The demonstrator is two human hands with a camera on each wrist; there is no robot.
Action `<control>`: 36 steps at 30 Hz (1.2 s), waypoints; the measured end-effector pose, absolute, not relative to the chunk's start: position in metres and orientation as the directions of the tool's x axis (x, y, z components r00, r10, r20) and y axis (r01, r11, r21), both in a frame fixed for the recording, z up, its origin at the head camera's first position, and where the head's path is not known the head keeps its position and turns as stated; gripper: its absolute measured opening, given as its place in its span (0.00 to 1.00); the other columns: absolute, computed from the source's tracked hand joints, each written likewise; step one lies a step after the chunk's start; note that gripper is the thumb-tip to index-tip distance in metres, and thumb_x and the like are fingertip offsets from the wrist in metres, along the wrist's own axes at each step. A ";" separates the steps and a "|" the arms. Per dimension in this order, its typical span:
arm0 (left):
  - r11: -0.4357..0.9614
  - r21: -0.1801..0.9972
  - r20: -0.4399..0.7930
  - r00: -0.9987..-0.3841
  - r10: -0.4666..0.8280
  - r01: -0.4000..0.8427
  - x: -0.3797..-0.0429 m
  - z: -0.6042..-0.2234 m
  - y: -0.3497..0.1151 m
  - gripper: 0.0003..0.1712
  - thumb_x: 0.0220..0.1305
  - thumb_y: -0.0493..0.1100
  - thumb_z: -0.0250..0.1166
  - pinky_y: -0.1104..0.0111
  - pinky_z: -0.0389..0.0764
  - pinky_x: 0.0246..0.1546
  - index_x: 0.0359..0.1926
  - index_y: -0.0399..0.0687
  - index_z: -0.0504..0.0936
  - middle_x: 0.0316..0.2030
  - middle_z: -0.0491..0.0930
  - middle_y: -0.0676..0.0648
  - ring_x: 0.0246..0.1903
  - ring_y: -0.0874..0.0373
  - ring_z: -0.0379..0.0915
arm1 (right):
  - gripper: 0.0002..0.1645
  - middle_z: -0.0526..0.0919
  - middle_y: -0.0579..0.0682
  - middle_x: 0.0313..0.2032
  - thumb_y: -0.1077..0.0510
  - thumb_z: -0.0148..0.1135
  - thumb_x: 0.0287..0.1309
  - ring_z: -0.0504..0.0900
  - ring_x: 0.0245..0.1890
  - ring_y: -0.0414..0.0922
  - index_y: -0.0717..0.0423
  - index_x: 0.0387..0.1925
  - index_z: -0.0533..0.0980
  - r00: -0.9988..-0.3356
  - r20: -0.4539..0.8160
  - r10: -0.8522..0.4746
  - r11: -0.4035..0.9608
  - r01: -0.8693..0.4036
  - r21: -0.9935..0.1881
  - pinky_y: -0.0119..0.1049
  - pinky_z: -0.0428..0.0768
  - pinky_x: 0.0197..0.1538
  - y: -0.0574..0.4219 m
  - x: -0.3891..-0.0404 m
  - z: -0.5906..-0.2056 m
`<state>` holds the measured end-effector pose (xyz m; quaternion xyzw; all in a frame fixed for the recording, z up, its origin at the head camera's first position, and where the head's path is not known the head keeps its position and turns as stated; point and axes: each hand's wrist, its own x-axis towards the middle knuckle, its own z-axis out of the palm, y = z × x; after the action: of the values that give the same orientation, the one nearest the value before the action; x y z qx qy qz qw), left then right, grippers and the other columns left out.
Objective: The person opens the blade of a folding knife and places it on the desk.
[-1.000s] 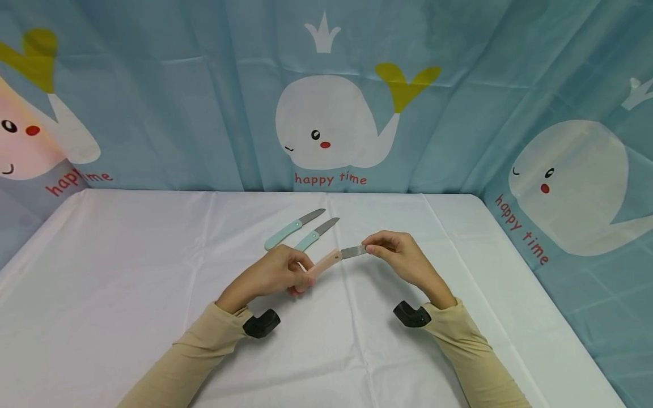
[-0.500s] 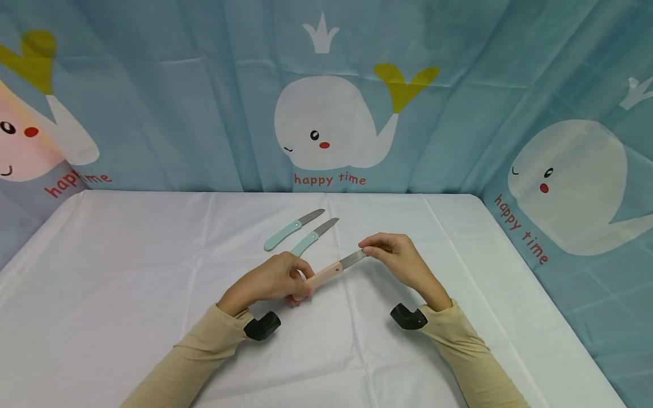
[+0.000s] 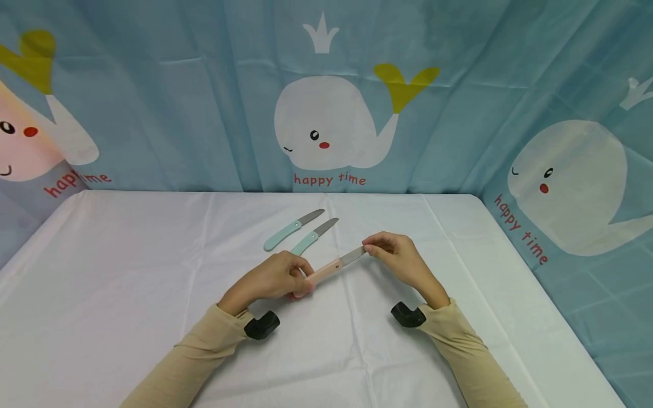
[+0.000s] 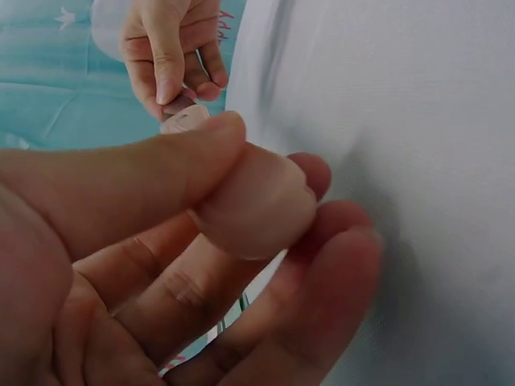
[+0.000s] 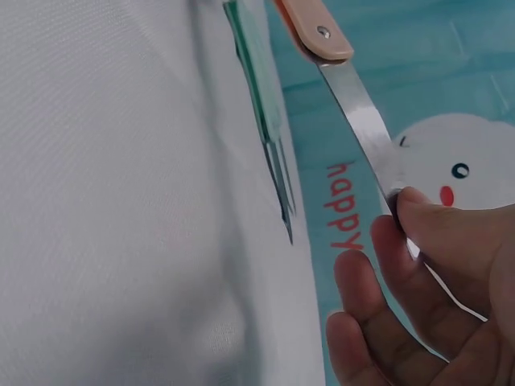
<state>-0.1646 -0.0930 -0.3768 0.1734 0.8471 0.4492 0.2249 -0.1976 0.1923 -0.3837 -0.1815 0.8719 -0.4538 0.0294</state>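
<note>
A folding knife with a pink handle (image 3: 325, 271) is held above the white cloth, its blade (image 3: 352, 256) swung out of the handle. My left hand (image 3: 279, 277) grips the handle's rear end between thumb and fingers; the left wrist view shows the rounded pink end (image 4: 261, 205) up close. At the other end, my right hand (image 3: 395, 252) pinches the blade near its tip with thumb and forefinger, and the right wrist view shows the steel blade (image 5: 358, 112) running up to the riveted handle (image 5: 318, 28).
Two folding knives with mint handles, one farther back (image 3: 283, 235) and one nearer (image 3: 306, 242), lie with blades out behind my left hand. A white cloth (image 3: 127, 255) covers the table. Beyond its far edge hangs a blue whale-print curtain (image 3: 204, 113).
The pink knife's handle has come more nearly into line with its blade, and its blade end has dipped a little. Both hands keep their hold and have shifted only slightly.
</note>
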 end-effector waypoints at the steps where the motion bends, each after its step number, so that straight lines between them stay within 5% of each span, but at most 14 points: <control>1: 0.535 0.840 -0.227 -0.841 0.492 0.086 -0.165 -0.377 -0.093 0.08 0.60 0.37 0.69 0.73 0.67 0.21 0.41 0.41 0.86 0.20 0.82 0.48 0.20 0.61 0.73 | 0.14 0.88 0.55 0.42 0.57 0.63 0.66 0.87 0.42 0.48 0.62 0.47 0.82 -0.934 0.116 -0.339 0.524 -0.290 -0.801 0.30 0.80 0.43 0.193 -0.198 -0.384; 18: 0.547 0.835 -0.236 -0.861 0.451 0.058 -0.168 -0.372 -0.099 0.12 0.59 0.35 0.69 0.67 0.79 0.28 0.43 0.36 0.79 0.27 0.81 0.45 0.22 0.57 0.78 | 0.13 0.88 0.56 0.42 0.55 0.64 0.65 0.87 0.41 0.49 0.58 0.46 0.83 -0.951 0.105 -0.290 0.547 -0.254 -0.798 0.33 0.79 0.43 0.197 -0.201 -0.387; 36: 0.674 0.730 -0.191 -0.912 0.364 0.116 -0.165 -0.378 -0.089 0.07 0.61 0.39 0.70 0.70 0.73 0.23 0.37 0.42 0.80 0.21 0.79 0.48 0.17 0.60 0.73 | 0.14 0.87 0.56 0.46 0.55 0.63 0.67 0.87 0.39 0.50 0.59 0.49 0.82 -0.959 0.075 -0.272 0.593 -0.228 -0.772 0.37 0.79 0.43 0.185 -0.224 -0.396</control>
<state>-0.1654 -0.0890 -0.3783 0.1333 0.9003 0.3811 0.1626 -0.2239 0.1852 -0.3965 -0.1404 0.8920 -0.4289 0.0257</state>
